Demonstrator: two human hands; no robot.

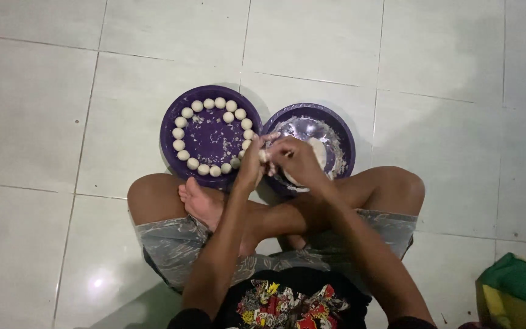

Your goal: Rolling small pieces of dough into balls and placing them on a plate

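White floor tiles (62,109) carry two purple plates: the left plate (168,122) is nearly ringed with dough balls (197,106), the right plate (345,137) keeps leftover dough (319,149). Left hand (252,163) and right hand (296,159) pinch a small dough piece (264,156) together above it.

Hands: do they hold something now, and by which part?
A small white dough piece sits between the left hand and the right hand, pinched at its sides by the fingertips, above the purple bowl.
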